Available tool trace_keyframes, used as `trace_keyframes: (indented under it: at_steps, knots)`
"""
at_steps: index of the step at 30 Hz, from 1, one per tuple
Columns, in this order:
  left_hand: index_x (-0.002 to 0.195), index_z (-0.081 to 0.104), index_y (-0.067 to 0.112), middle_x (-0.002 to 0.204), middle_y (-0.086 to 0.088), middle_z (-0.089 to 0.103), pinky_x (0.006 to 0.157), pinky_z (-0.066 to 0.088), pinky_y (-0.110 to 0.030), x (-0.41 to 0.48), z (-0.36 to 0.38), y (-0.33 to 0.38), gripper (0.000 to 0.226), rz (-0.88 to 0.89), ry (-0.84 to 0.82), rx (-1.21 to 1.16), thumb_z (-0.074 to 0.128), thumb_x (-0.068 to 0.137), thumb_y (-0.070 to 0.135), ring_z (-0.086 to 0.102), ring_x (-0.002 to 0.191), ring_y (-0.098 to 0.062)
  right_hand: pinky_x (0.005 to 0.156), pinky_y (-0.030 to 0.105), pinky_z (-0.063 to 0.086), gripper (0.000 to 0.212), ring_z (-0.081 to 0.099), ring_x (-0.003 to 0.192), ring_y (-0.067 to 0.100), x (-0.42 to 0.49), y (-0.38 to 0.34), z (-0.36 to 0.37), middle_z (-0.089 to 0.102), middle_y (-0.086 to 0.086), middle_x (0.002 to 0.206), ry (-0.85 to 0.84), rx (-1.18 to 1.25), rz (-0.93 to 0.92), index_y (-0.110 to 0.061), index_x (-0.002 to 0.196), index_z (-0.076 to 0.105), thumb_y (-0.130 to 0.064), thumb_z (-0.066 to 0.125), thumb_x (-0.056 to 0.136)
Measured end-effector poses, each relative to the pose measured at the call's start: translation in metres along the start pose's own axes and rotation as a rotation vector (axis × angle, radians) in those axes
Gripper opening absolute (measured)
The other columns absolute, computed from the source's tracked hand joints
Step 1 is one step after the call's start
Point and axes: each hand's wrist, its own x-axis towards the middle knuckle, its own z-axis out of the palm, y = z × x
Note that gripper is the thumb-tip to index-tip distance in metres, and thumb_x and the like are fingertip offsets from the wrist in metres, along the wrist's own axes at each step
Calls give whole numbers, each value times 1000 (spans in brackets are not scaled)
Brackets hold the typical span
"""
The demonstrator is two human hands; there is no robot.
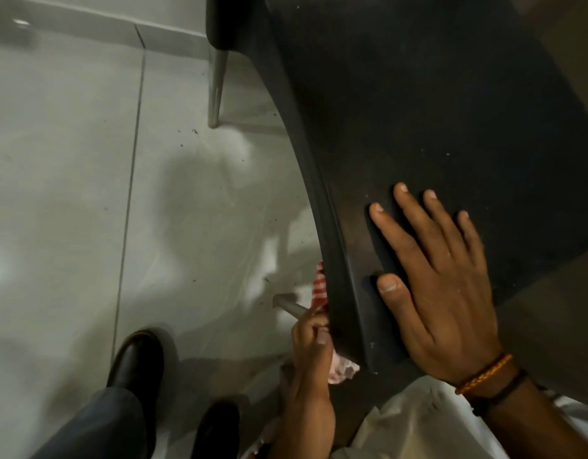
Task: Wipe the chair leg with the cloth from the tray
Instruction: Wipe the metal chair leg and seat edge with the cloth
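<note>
A dark chair seat [435, 111] fills the upper right of the head view. My right hand [438, 289] lies flat on it with fingers spread. Below the seat's edge, my left hand [310, 366] is closed on a red-and-white checked cloth [320, 288], which is pressed against the near metal chair leg [289, 304]. Only the leg's lower end shows; the rest is hidden under the seat and my hand. A second metal chair leg [216, 91] stands at the far side, bare.
Grey tiled floor [70, 193] with small specks of dirt spreads to the left. My two dark shoes [137, 362] stand at the bottom left. A skirting edge runs along the top. No tray is in view.
</note>
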Motion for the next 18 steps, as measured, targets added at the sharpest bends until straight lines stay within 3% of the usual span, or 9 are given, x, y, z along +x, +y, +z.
trace_keyframes:
  at_steps: [2, 4, 5, 6, 8, 11, 13, 16, 18]
  knots:
    - [135, 57, 19, 133, -8, 67, 101, 54, -43, 17, -10, -20, 44, 68, -33, -34, 54, 98, 43, 63, 127, -25, 127, 65, 15, 65, 18, 164, 29, 0, 0, 0, 25, 2, 176, -2, -6, 0, -32, 165, 29, -61, 15, 108]
    - [142, 49, 5, 140, -20, 62, 109, 51, -44, 55, -28, -45, 37, 56, -49, -2, 37, 111, 21, 62, 130, -26, 127, 65, 15, 66, 17, 164, 28, 0, 1, 0, 25, 2, 176, -3, 2, -4, -32, 165, 29, -61, 15, 108]
    - [136, 52, 3, 132, -16, 67, 103, 55, -38, 78, -42, -56, 34, 20, -55, 48, 30, 112, 14, 67, 121, -21, 127, 65, 14, 66, 17, 164, 28, 0, 1, 0, 25, 2, 176, 0, 7, -5, -32, 165, 29, -61, 15, 108]
    - [124, 58, 6, 115, -5, 74, 88, 60, -29, 101, -53, -63, 33, -32, -60, 108, 28, 112, 14, 73, 102, -16, 127, 65, 14, 66, 17, 164, 28, -1, 2, 1, 25, 2, 176, 5, 13, -5, -32, 165, 28, -61, 14, 108]
    - [100, 63, 11, 74, 3, 69, 54, 50, -22, 145, -69, -74, 36, -126, -79, 199, 32, 112, 23, 61, 61, -16, 128, 65, 14, 66, 17, 164, 27, -2, 2, 1, 25, 1, 176, 16, 24, -6, -33, 165, 29, -61, 13, 108]
    - [86, 61, 14, 58, -2, 54, 42, 35, -23, 195, -80, -91, 37, -288, 19, 189, 38, 111, 29, 46, 40, -9, 128, 64, 14, 66, 18, 164, 27, -1, 3, 3, 26, 0, 176, 30, 33, -7, -33, 165, 30, -62, 12, 108]
    - [84, 61, 12, 53, -3, 57, 46, 35, -27, 209, -81, -97, 38, -365, 87, 194, 39, 110, 29, 48, 43, -15, 128, 64, 14, 66, 18, 164, 26, 0, 4, 5, 26, 0, 176, 36, 33, -8, -33, 165, 29, -62, 13, 108]
    - [111, 68, 0, 84, -18, 66, 66, 42, -33, 195, -74, -87, 39, -366, 91, 186, 38, 111, 26, 53, 66, -30, 128, 64, 14, 66, 18, 164, 26, -1, 4, 6, 26, -1, 176, 35, 24, -3, -33, 165, 30, -63, 13, 108]
    - [111, 70, 2, 92, -18, 66, 72, 44, -37, 161, -62, -64, 37, -330, 87, 179, 40, 109, 25, 56, 76, -30, 128, 63, 14, 66, 19, 164, 26, -1, 4, 5, 25, -1, 176, 33, 22, 0, -34, 165, 29, -62, 14, 108]
